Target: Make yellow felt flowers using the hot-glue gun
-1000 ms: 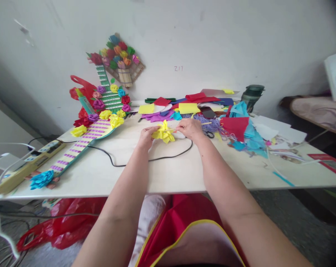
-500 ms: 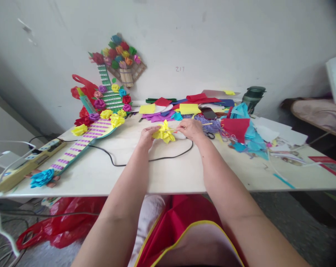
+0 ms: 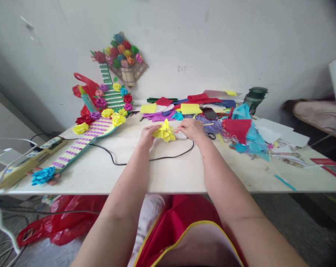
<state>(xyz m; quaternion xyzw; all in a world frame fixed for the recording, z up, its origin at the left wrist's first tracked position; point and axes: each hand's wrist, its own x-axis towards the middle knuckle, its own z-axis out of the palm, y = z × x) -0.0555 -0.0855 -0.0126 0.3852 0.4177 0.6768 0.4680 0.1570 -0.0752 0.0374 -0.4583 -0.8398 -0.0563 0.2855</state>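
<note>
A yellow paper flower [image 3: 164, 132] is held just above the pale table [image 3: 168, 172], near its middle. My left hand [image 3: 147, 135] pinches the flower's left side with closed fingers. My right hand [image 3: 192, 129] is closed round a thin wooden stick [image 3: 208, 124], whose tip reaches into the flower from the right. A black cable [image 3: 156, 157] loops on the table just in front of both hands.
A long striped craft piece with paper flowers [image 3: 84, 139] lies at the left, beside a power strip [image 3: 31, 157]. Coloured paper scraps [image 3: 240, 126], a purple shredded pile [image 3: 206, 124], a dark bottle [image 3: 253, 97] and white sheets crowd the back and right. A red bag [image 3: 62, 222] sits on the floor.
Both hands stay on the yellow flower with only slight shifts. The view has drifted a little, so everything sits slightly to the right.
</note>
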